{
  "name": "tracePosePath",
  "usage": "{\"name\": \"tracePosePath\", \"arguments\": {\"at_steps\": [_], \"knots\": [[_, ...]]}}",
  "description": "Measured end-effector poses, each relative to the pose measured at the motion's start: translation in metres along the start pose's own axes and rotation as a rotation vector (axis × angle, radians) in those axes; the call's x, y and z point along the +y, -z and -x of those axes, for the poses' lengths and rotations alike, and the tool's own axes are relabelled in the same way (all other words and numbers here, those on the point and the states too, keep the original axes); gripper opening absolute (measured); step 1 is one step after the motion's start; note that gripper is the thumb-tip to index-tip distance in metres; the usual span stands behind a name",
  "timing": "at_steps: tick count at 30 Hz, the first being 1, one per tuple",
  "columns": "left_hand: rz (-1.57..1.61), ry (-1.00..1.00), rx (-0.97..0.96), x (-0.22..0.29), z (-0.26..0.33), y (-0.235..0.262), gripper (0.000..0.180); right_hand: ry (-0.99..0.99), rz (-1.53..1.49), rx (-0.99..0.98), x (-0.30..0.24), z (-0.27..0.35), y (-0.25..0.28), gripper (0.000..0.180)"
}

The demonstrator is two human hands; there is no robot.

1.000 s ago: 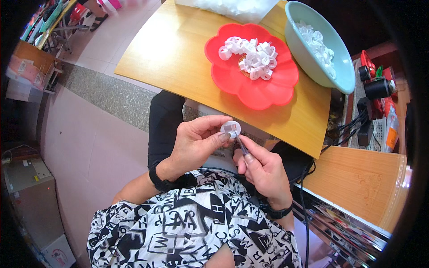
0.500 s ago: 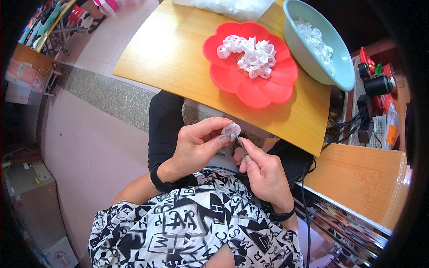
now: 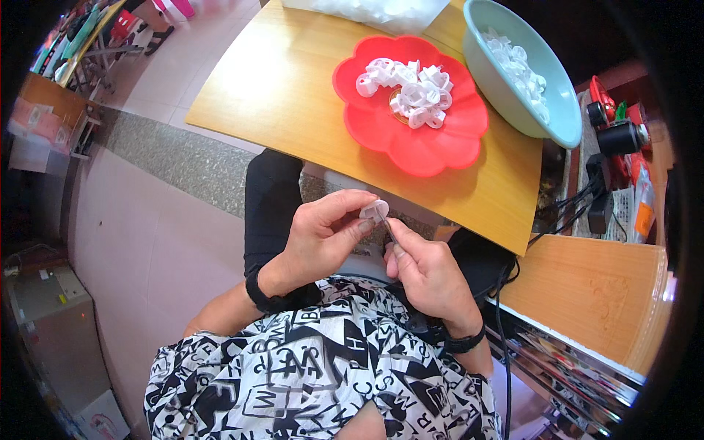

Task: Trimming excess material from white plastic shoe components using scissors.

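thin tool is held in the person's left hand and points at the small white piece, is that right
Not quite: the head view shows the thin tool in the right hand, not the left hand. It does point at the small white piece.

White shirt [image 3: 293,374] with black letter and shape print, black bands [image 3: 255,292] on both wrists, black trousers [image 3: 271,209]
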State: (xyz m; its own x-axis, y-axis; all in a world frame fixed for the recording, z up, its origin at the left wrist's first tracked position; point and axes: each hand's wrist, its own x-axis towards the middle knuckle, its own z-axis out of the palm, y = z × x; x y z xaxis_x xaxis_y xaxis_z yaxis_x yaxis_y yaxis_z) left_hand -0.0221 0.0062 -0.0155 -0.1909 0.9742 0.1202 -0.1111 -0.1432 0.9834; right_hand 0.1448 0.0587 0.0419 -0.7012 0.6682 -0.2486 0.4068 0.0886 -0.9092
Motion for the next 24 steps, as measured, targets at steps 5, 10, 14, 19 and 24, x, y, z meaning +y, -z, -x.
{"name": "tracePosePath", "arguments": {"at_steps": [5,10,14,19,24], "knots": [[0.198,0.065,0.085,0.003,0.002,-0.001,0.026,-0.161,-0.310,0.018,-0.004,0.008,-0.006,0.035],[0.273,0.022,0.044,0.006,-0.001,-0.004,0.027,-0.193,-0.482,-0.001,0.002,0.010,-0.007,0.036],[0.312,0.043,0.014,-0.001,0.000,-0.003,0.034,-0.230,-0.550,0.004,0.003,0.010,-0.008,0.036],[0.268,0.029,0.026,-0.001,-0.001,-0.007,0.035,-0.218,-0.549,0.028,0.006,0.013,-0.011,0.036],[0.306,0.025,0.076,-0.004,-0.001,-0.013,0.025,-0.201,-0.537,0.068,0.008,0.012,-0.017,0.033]]}}
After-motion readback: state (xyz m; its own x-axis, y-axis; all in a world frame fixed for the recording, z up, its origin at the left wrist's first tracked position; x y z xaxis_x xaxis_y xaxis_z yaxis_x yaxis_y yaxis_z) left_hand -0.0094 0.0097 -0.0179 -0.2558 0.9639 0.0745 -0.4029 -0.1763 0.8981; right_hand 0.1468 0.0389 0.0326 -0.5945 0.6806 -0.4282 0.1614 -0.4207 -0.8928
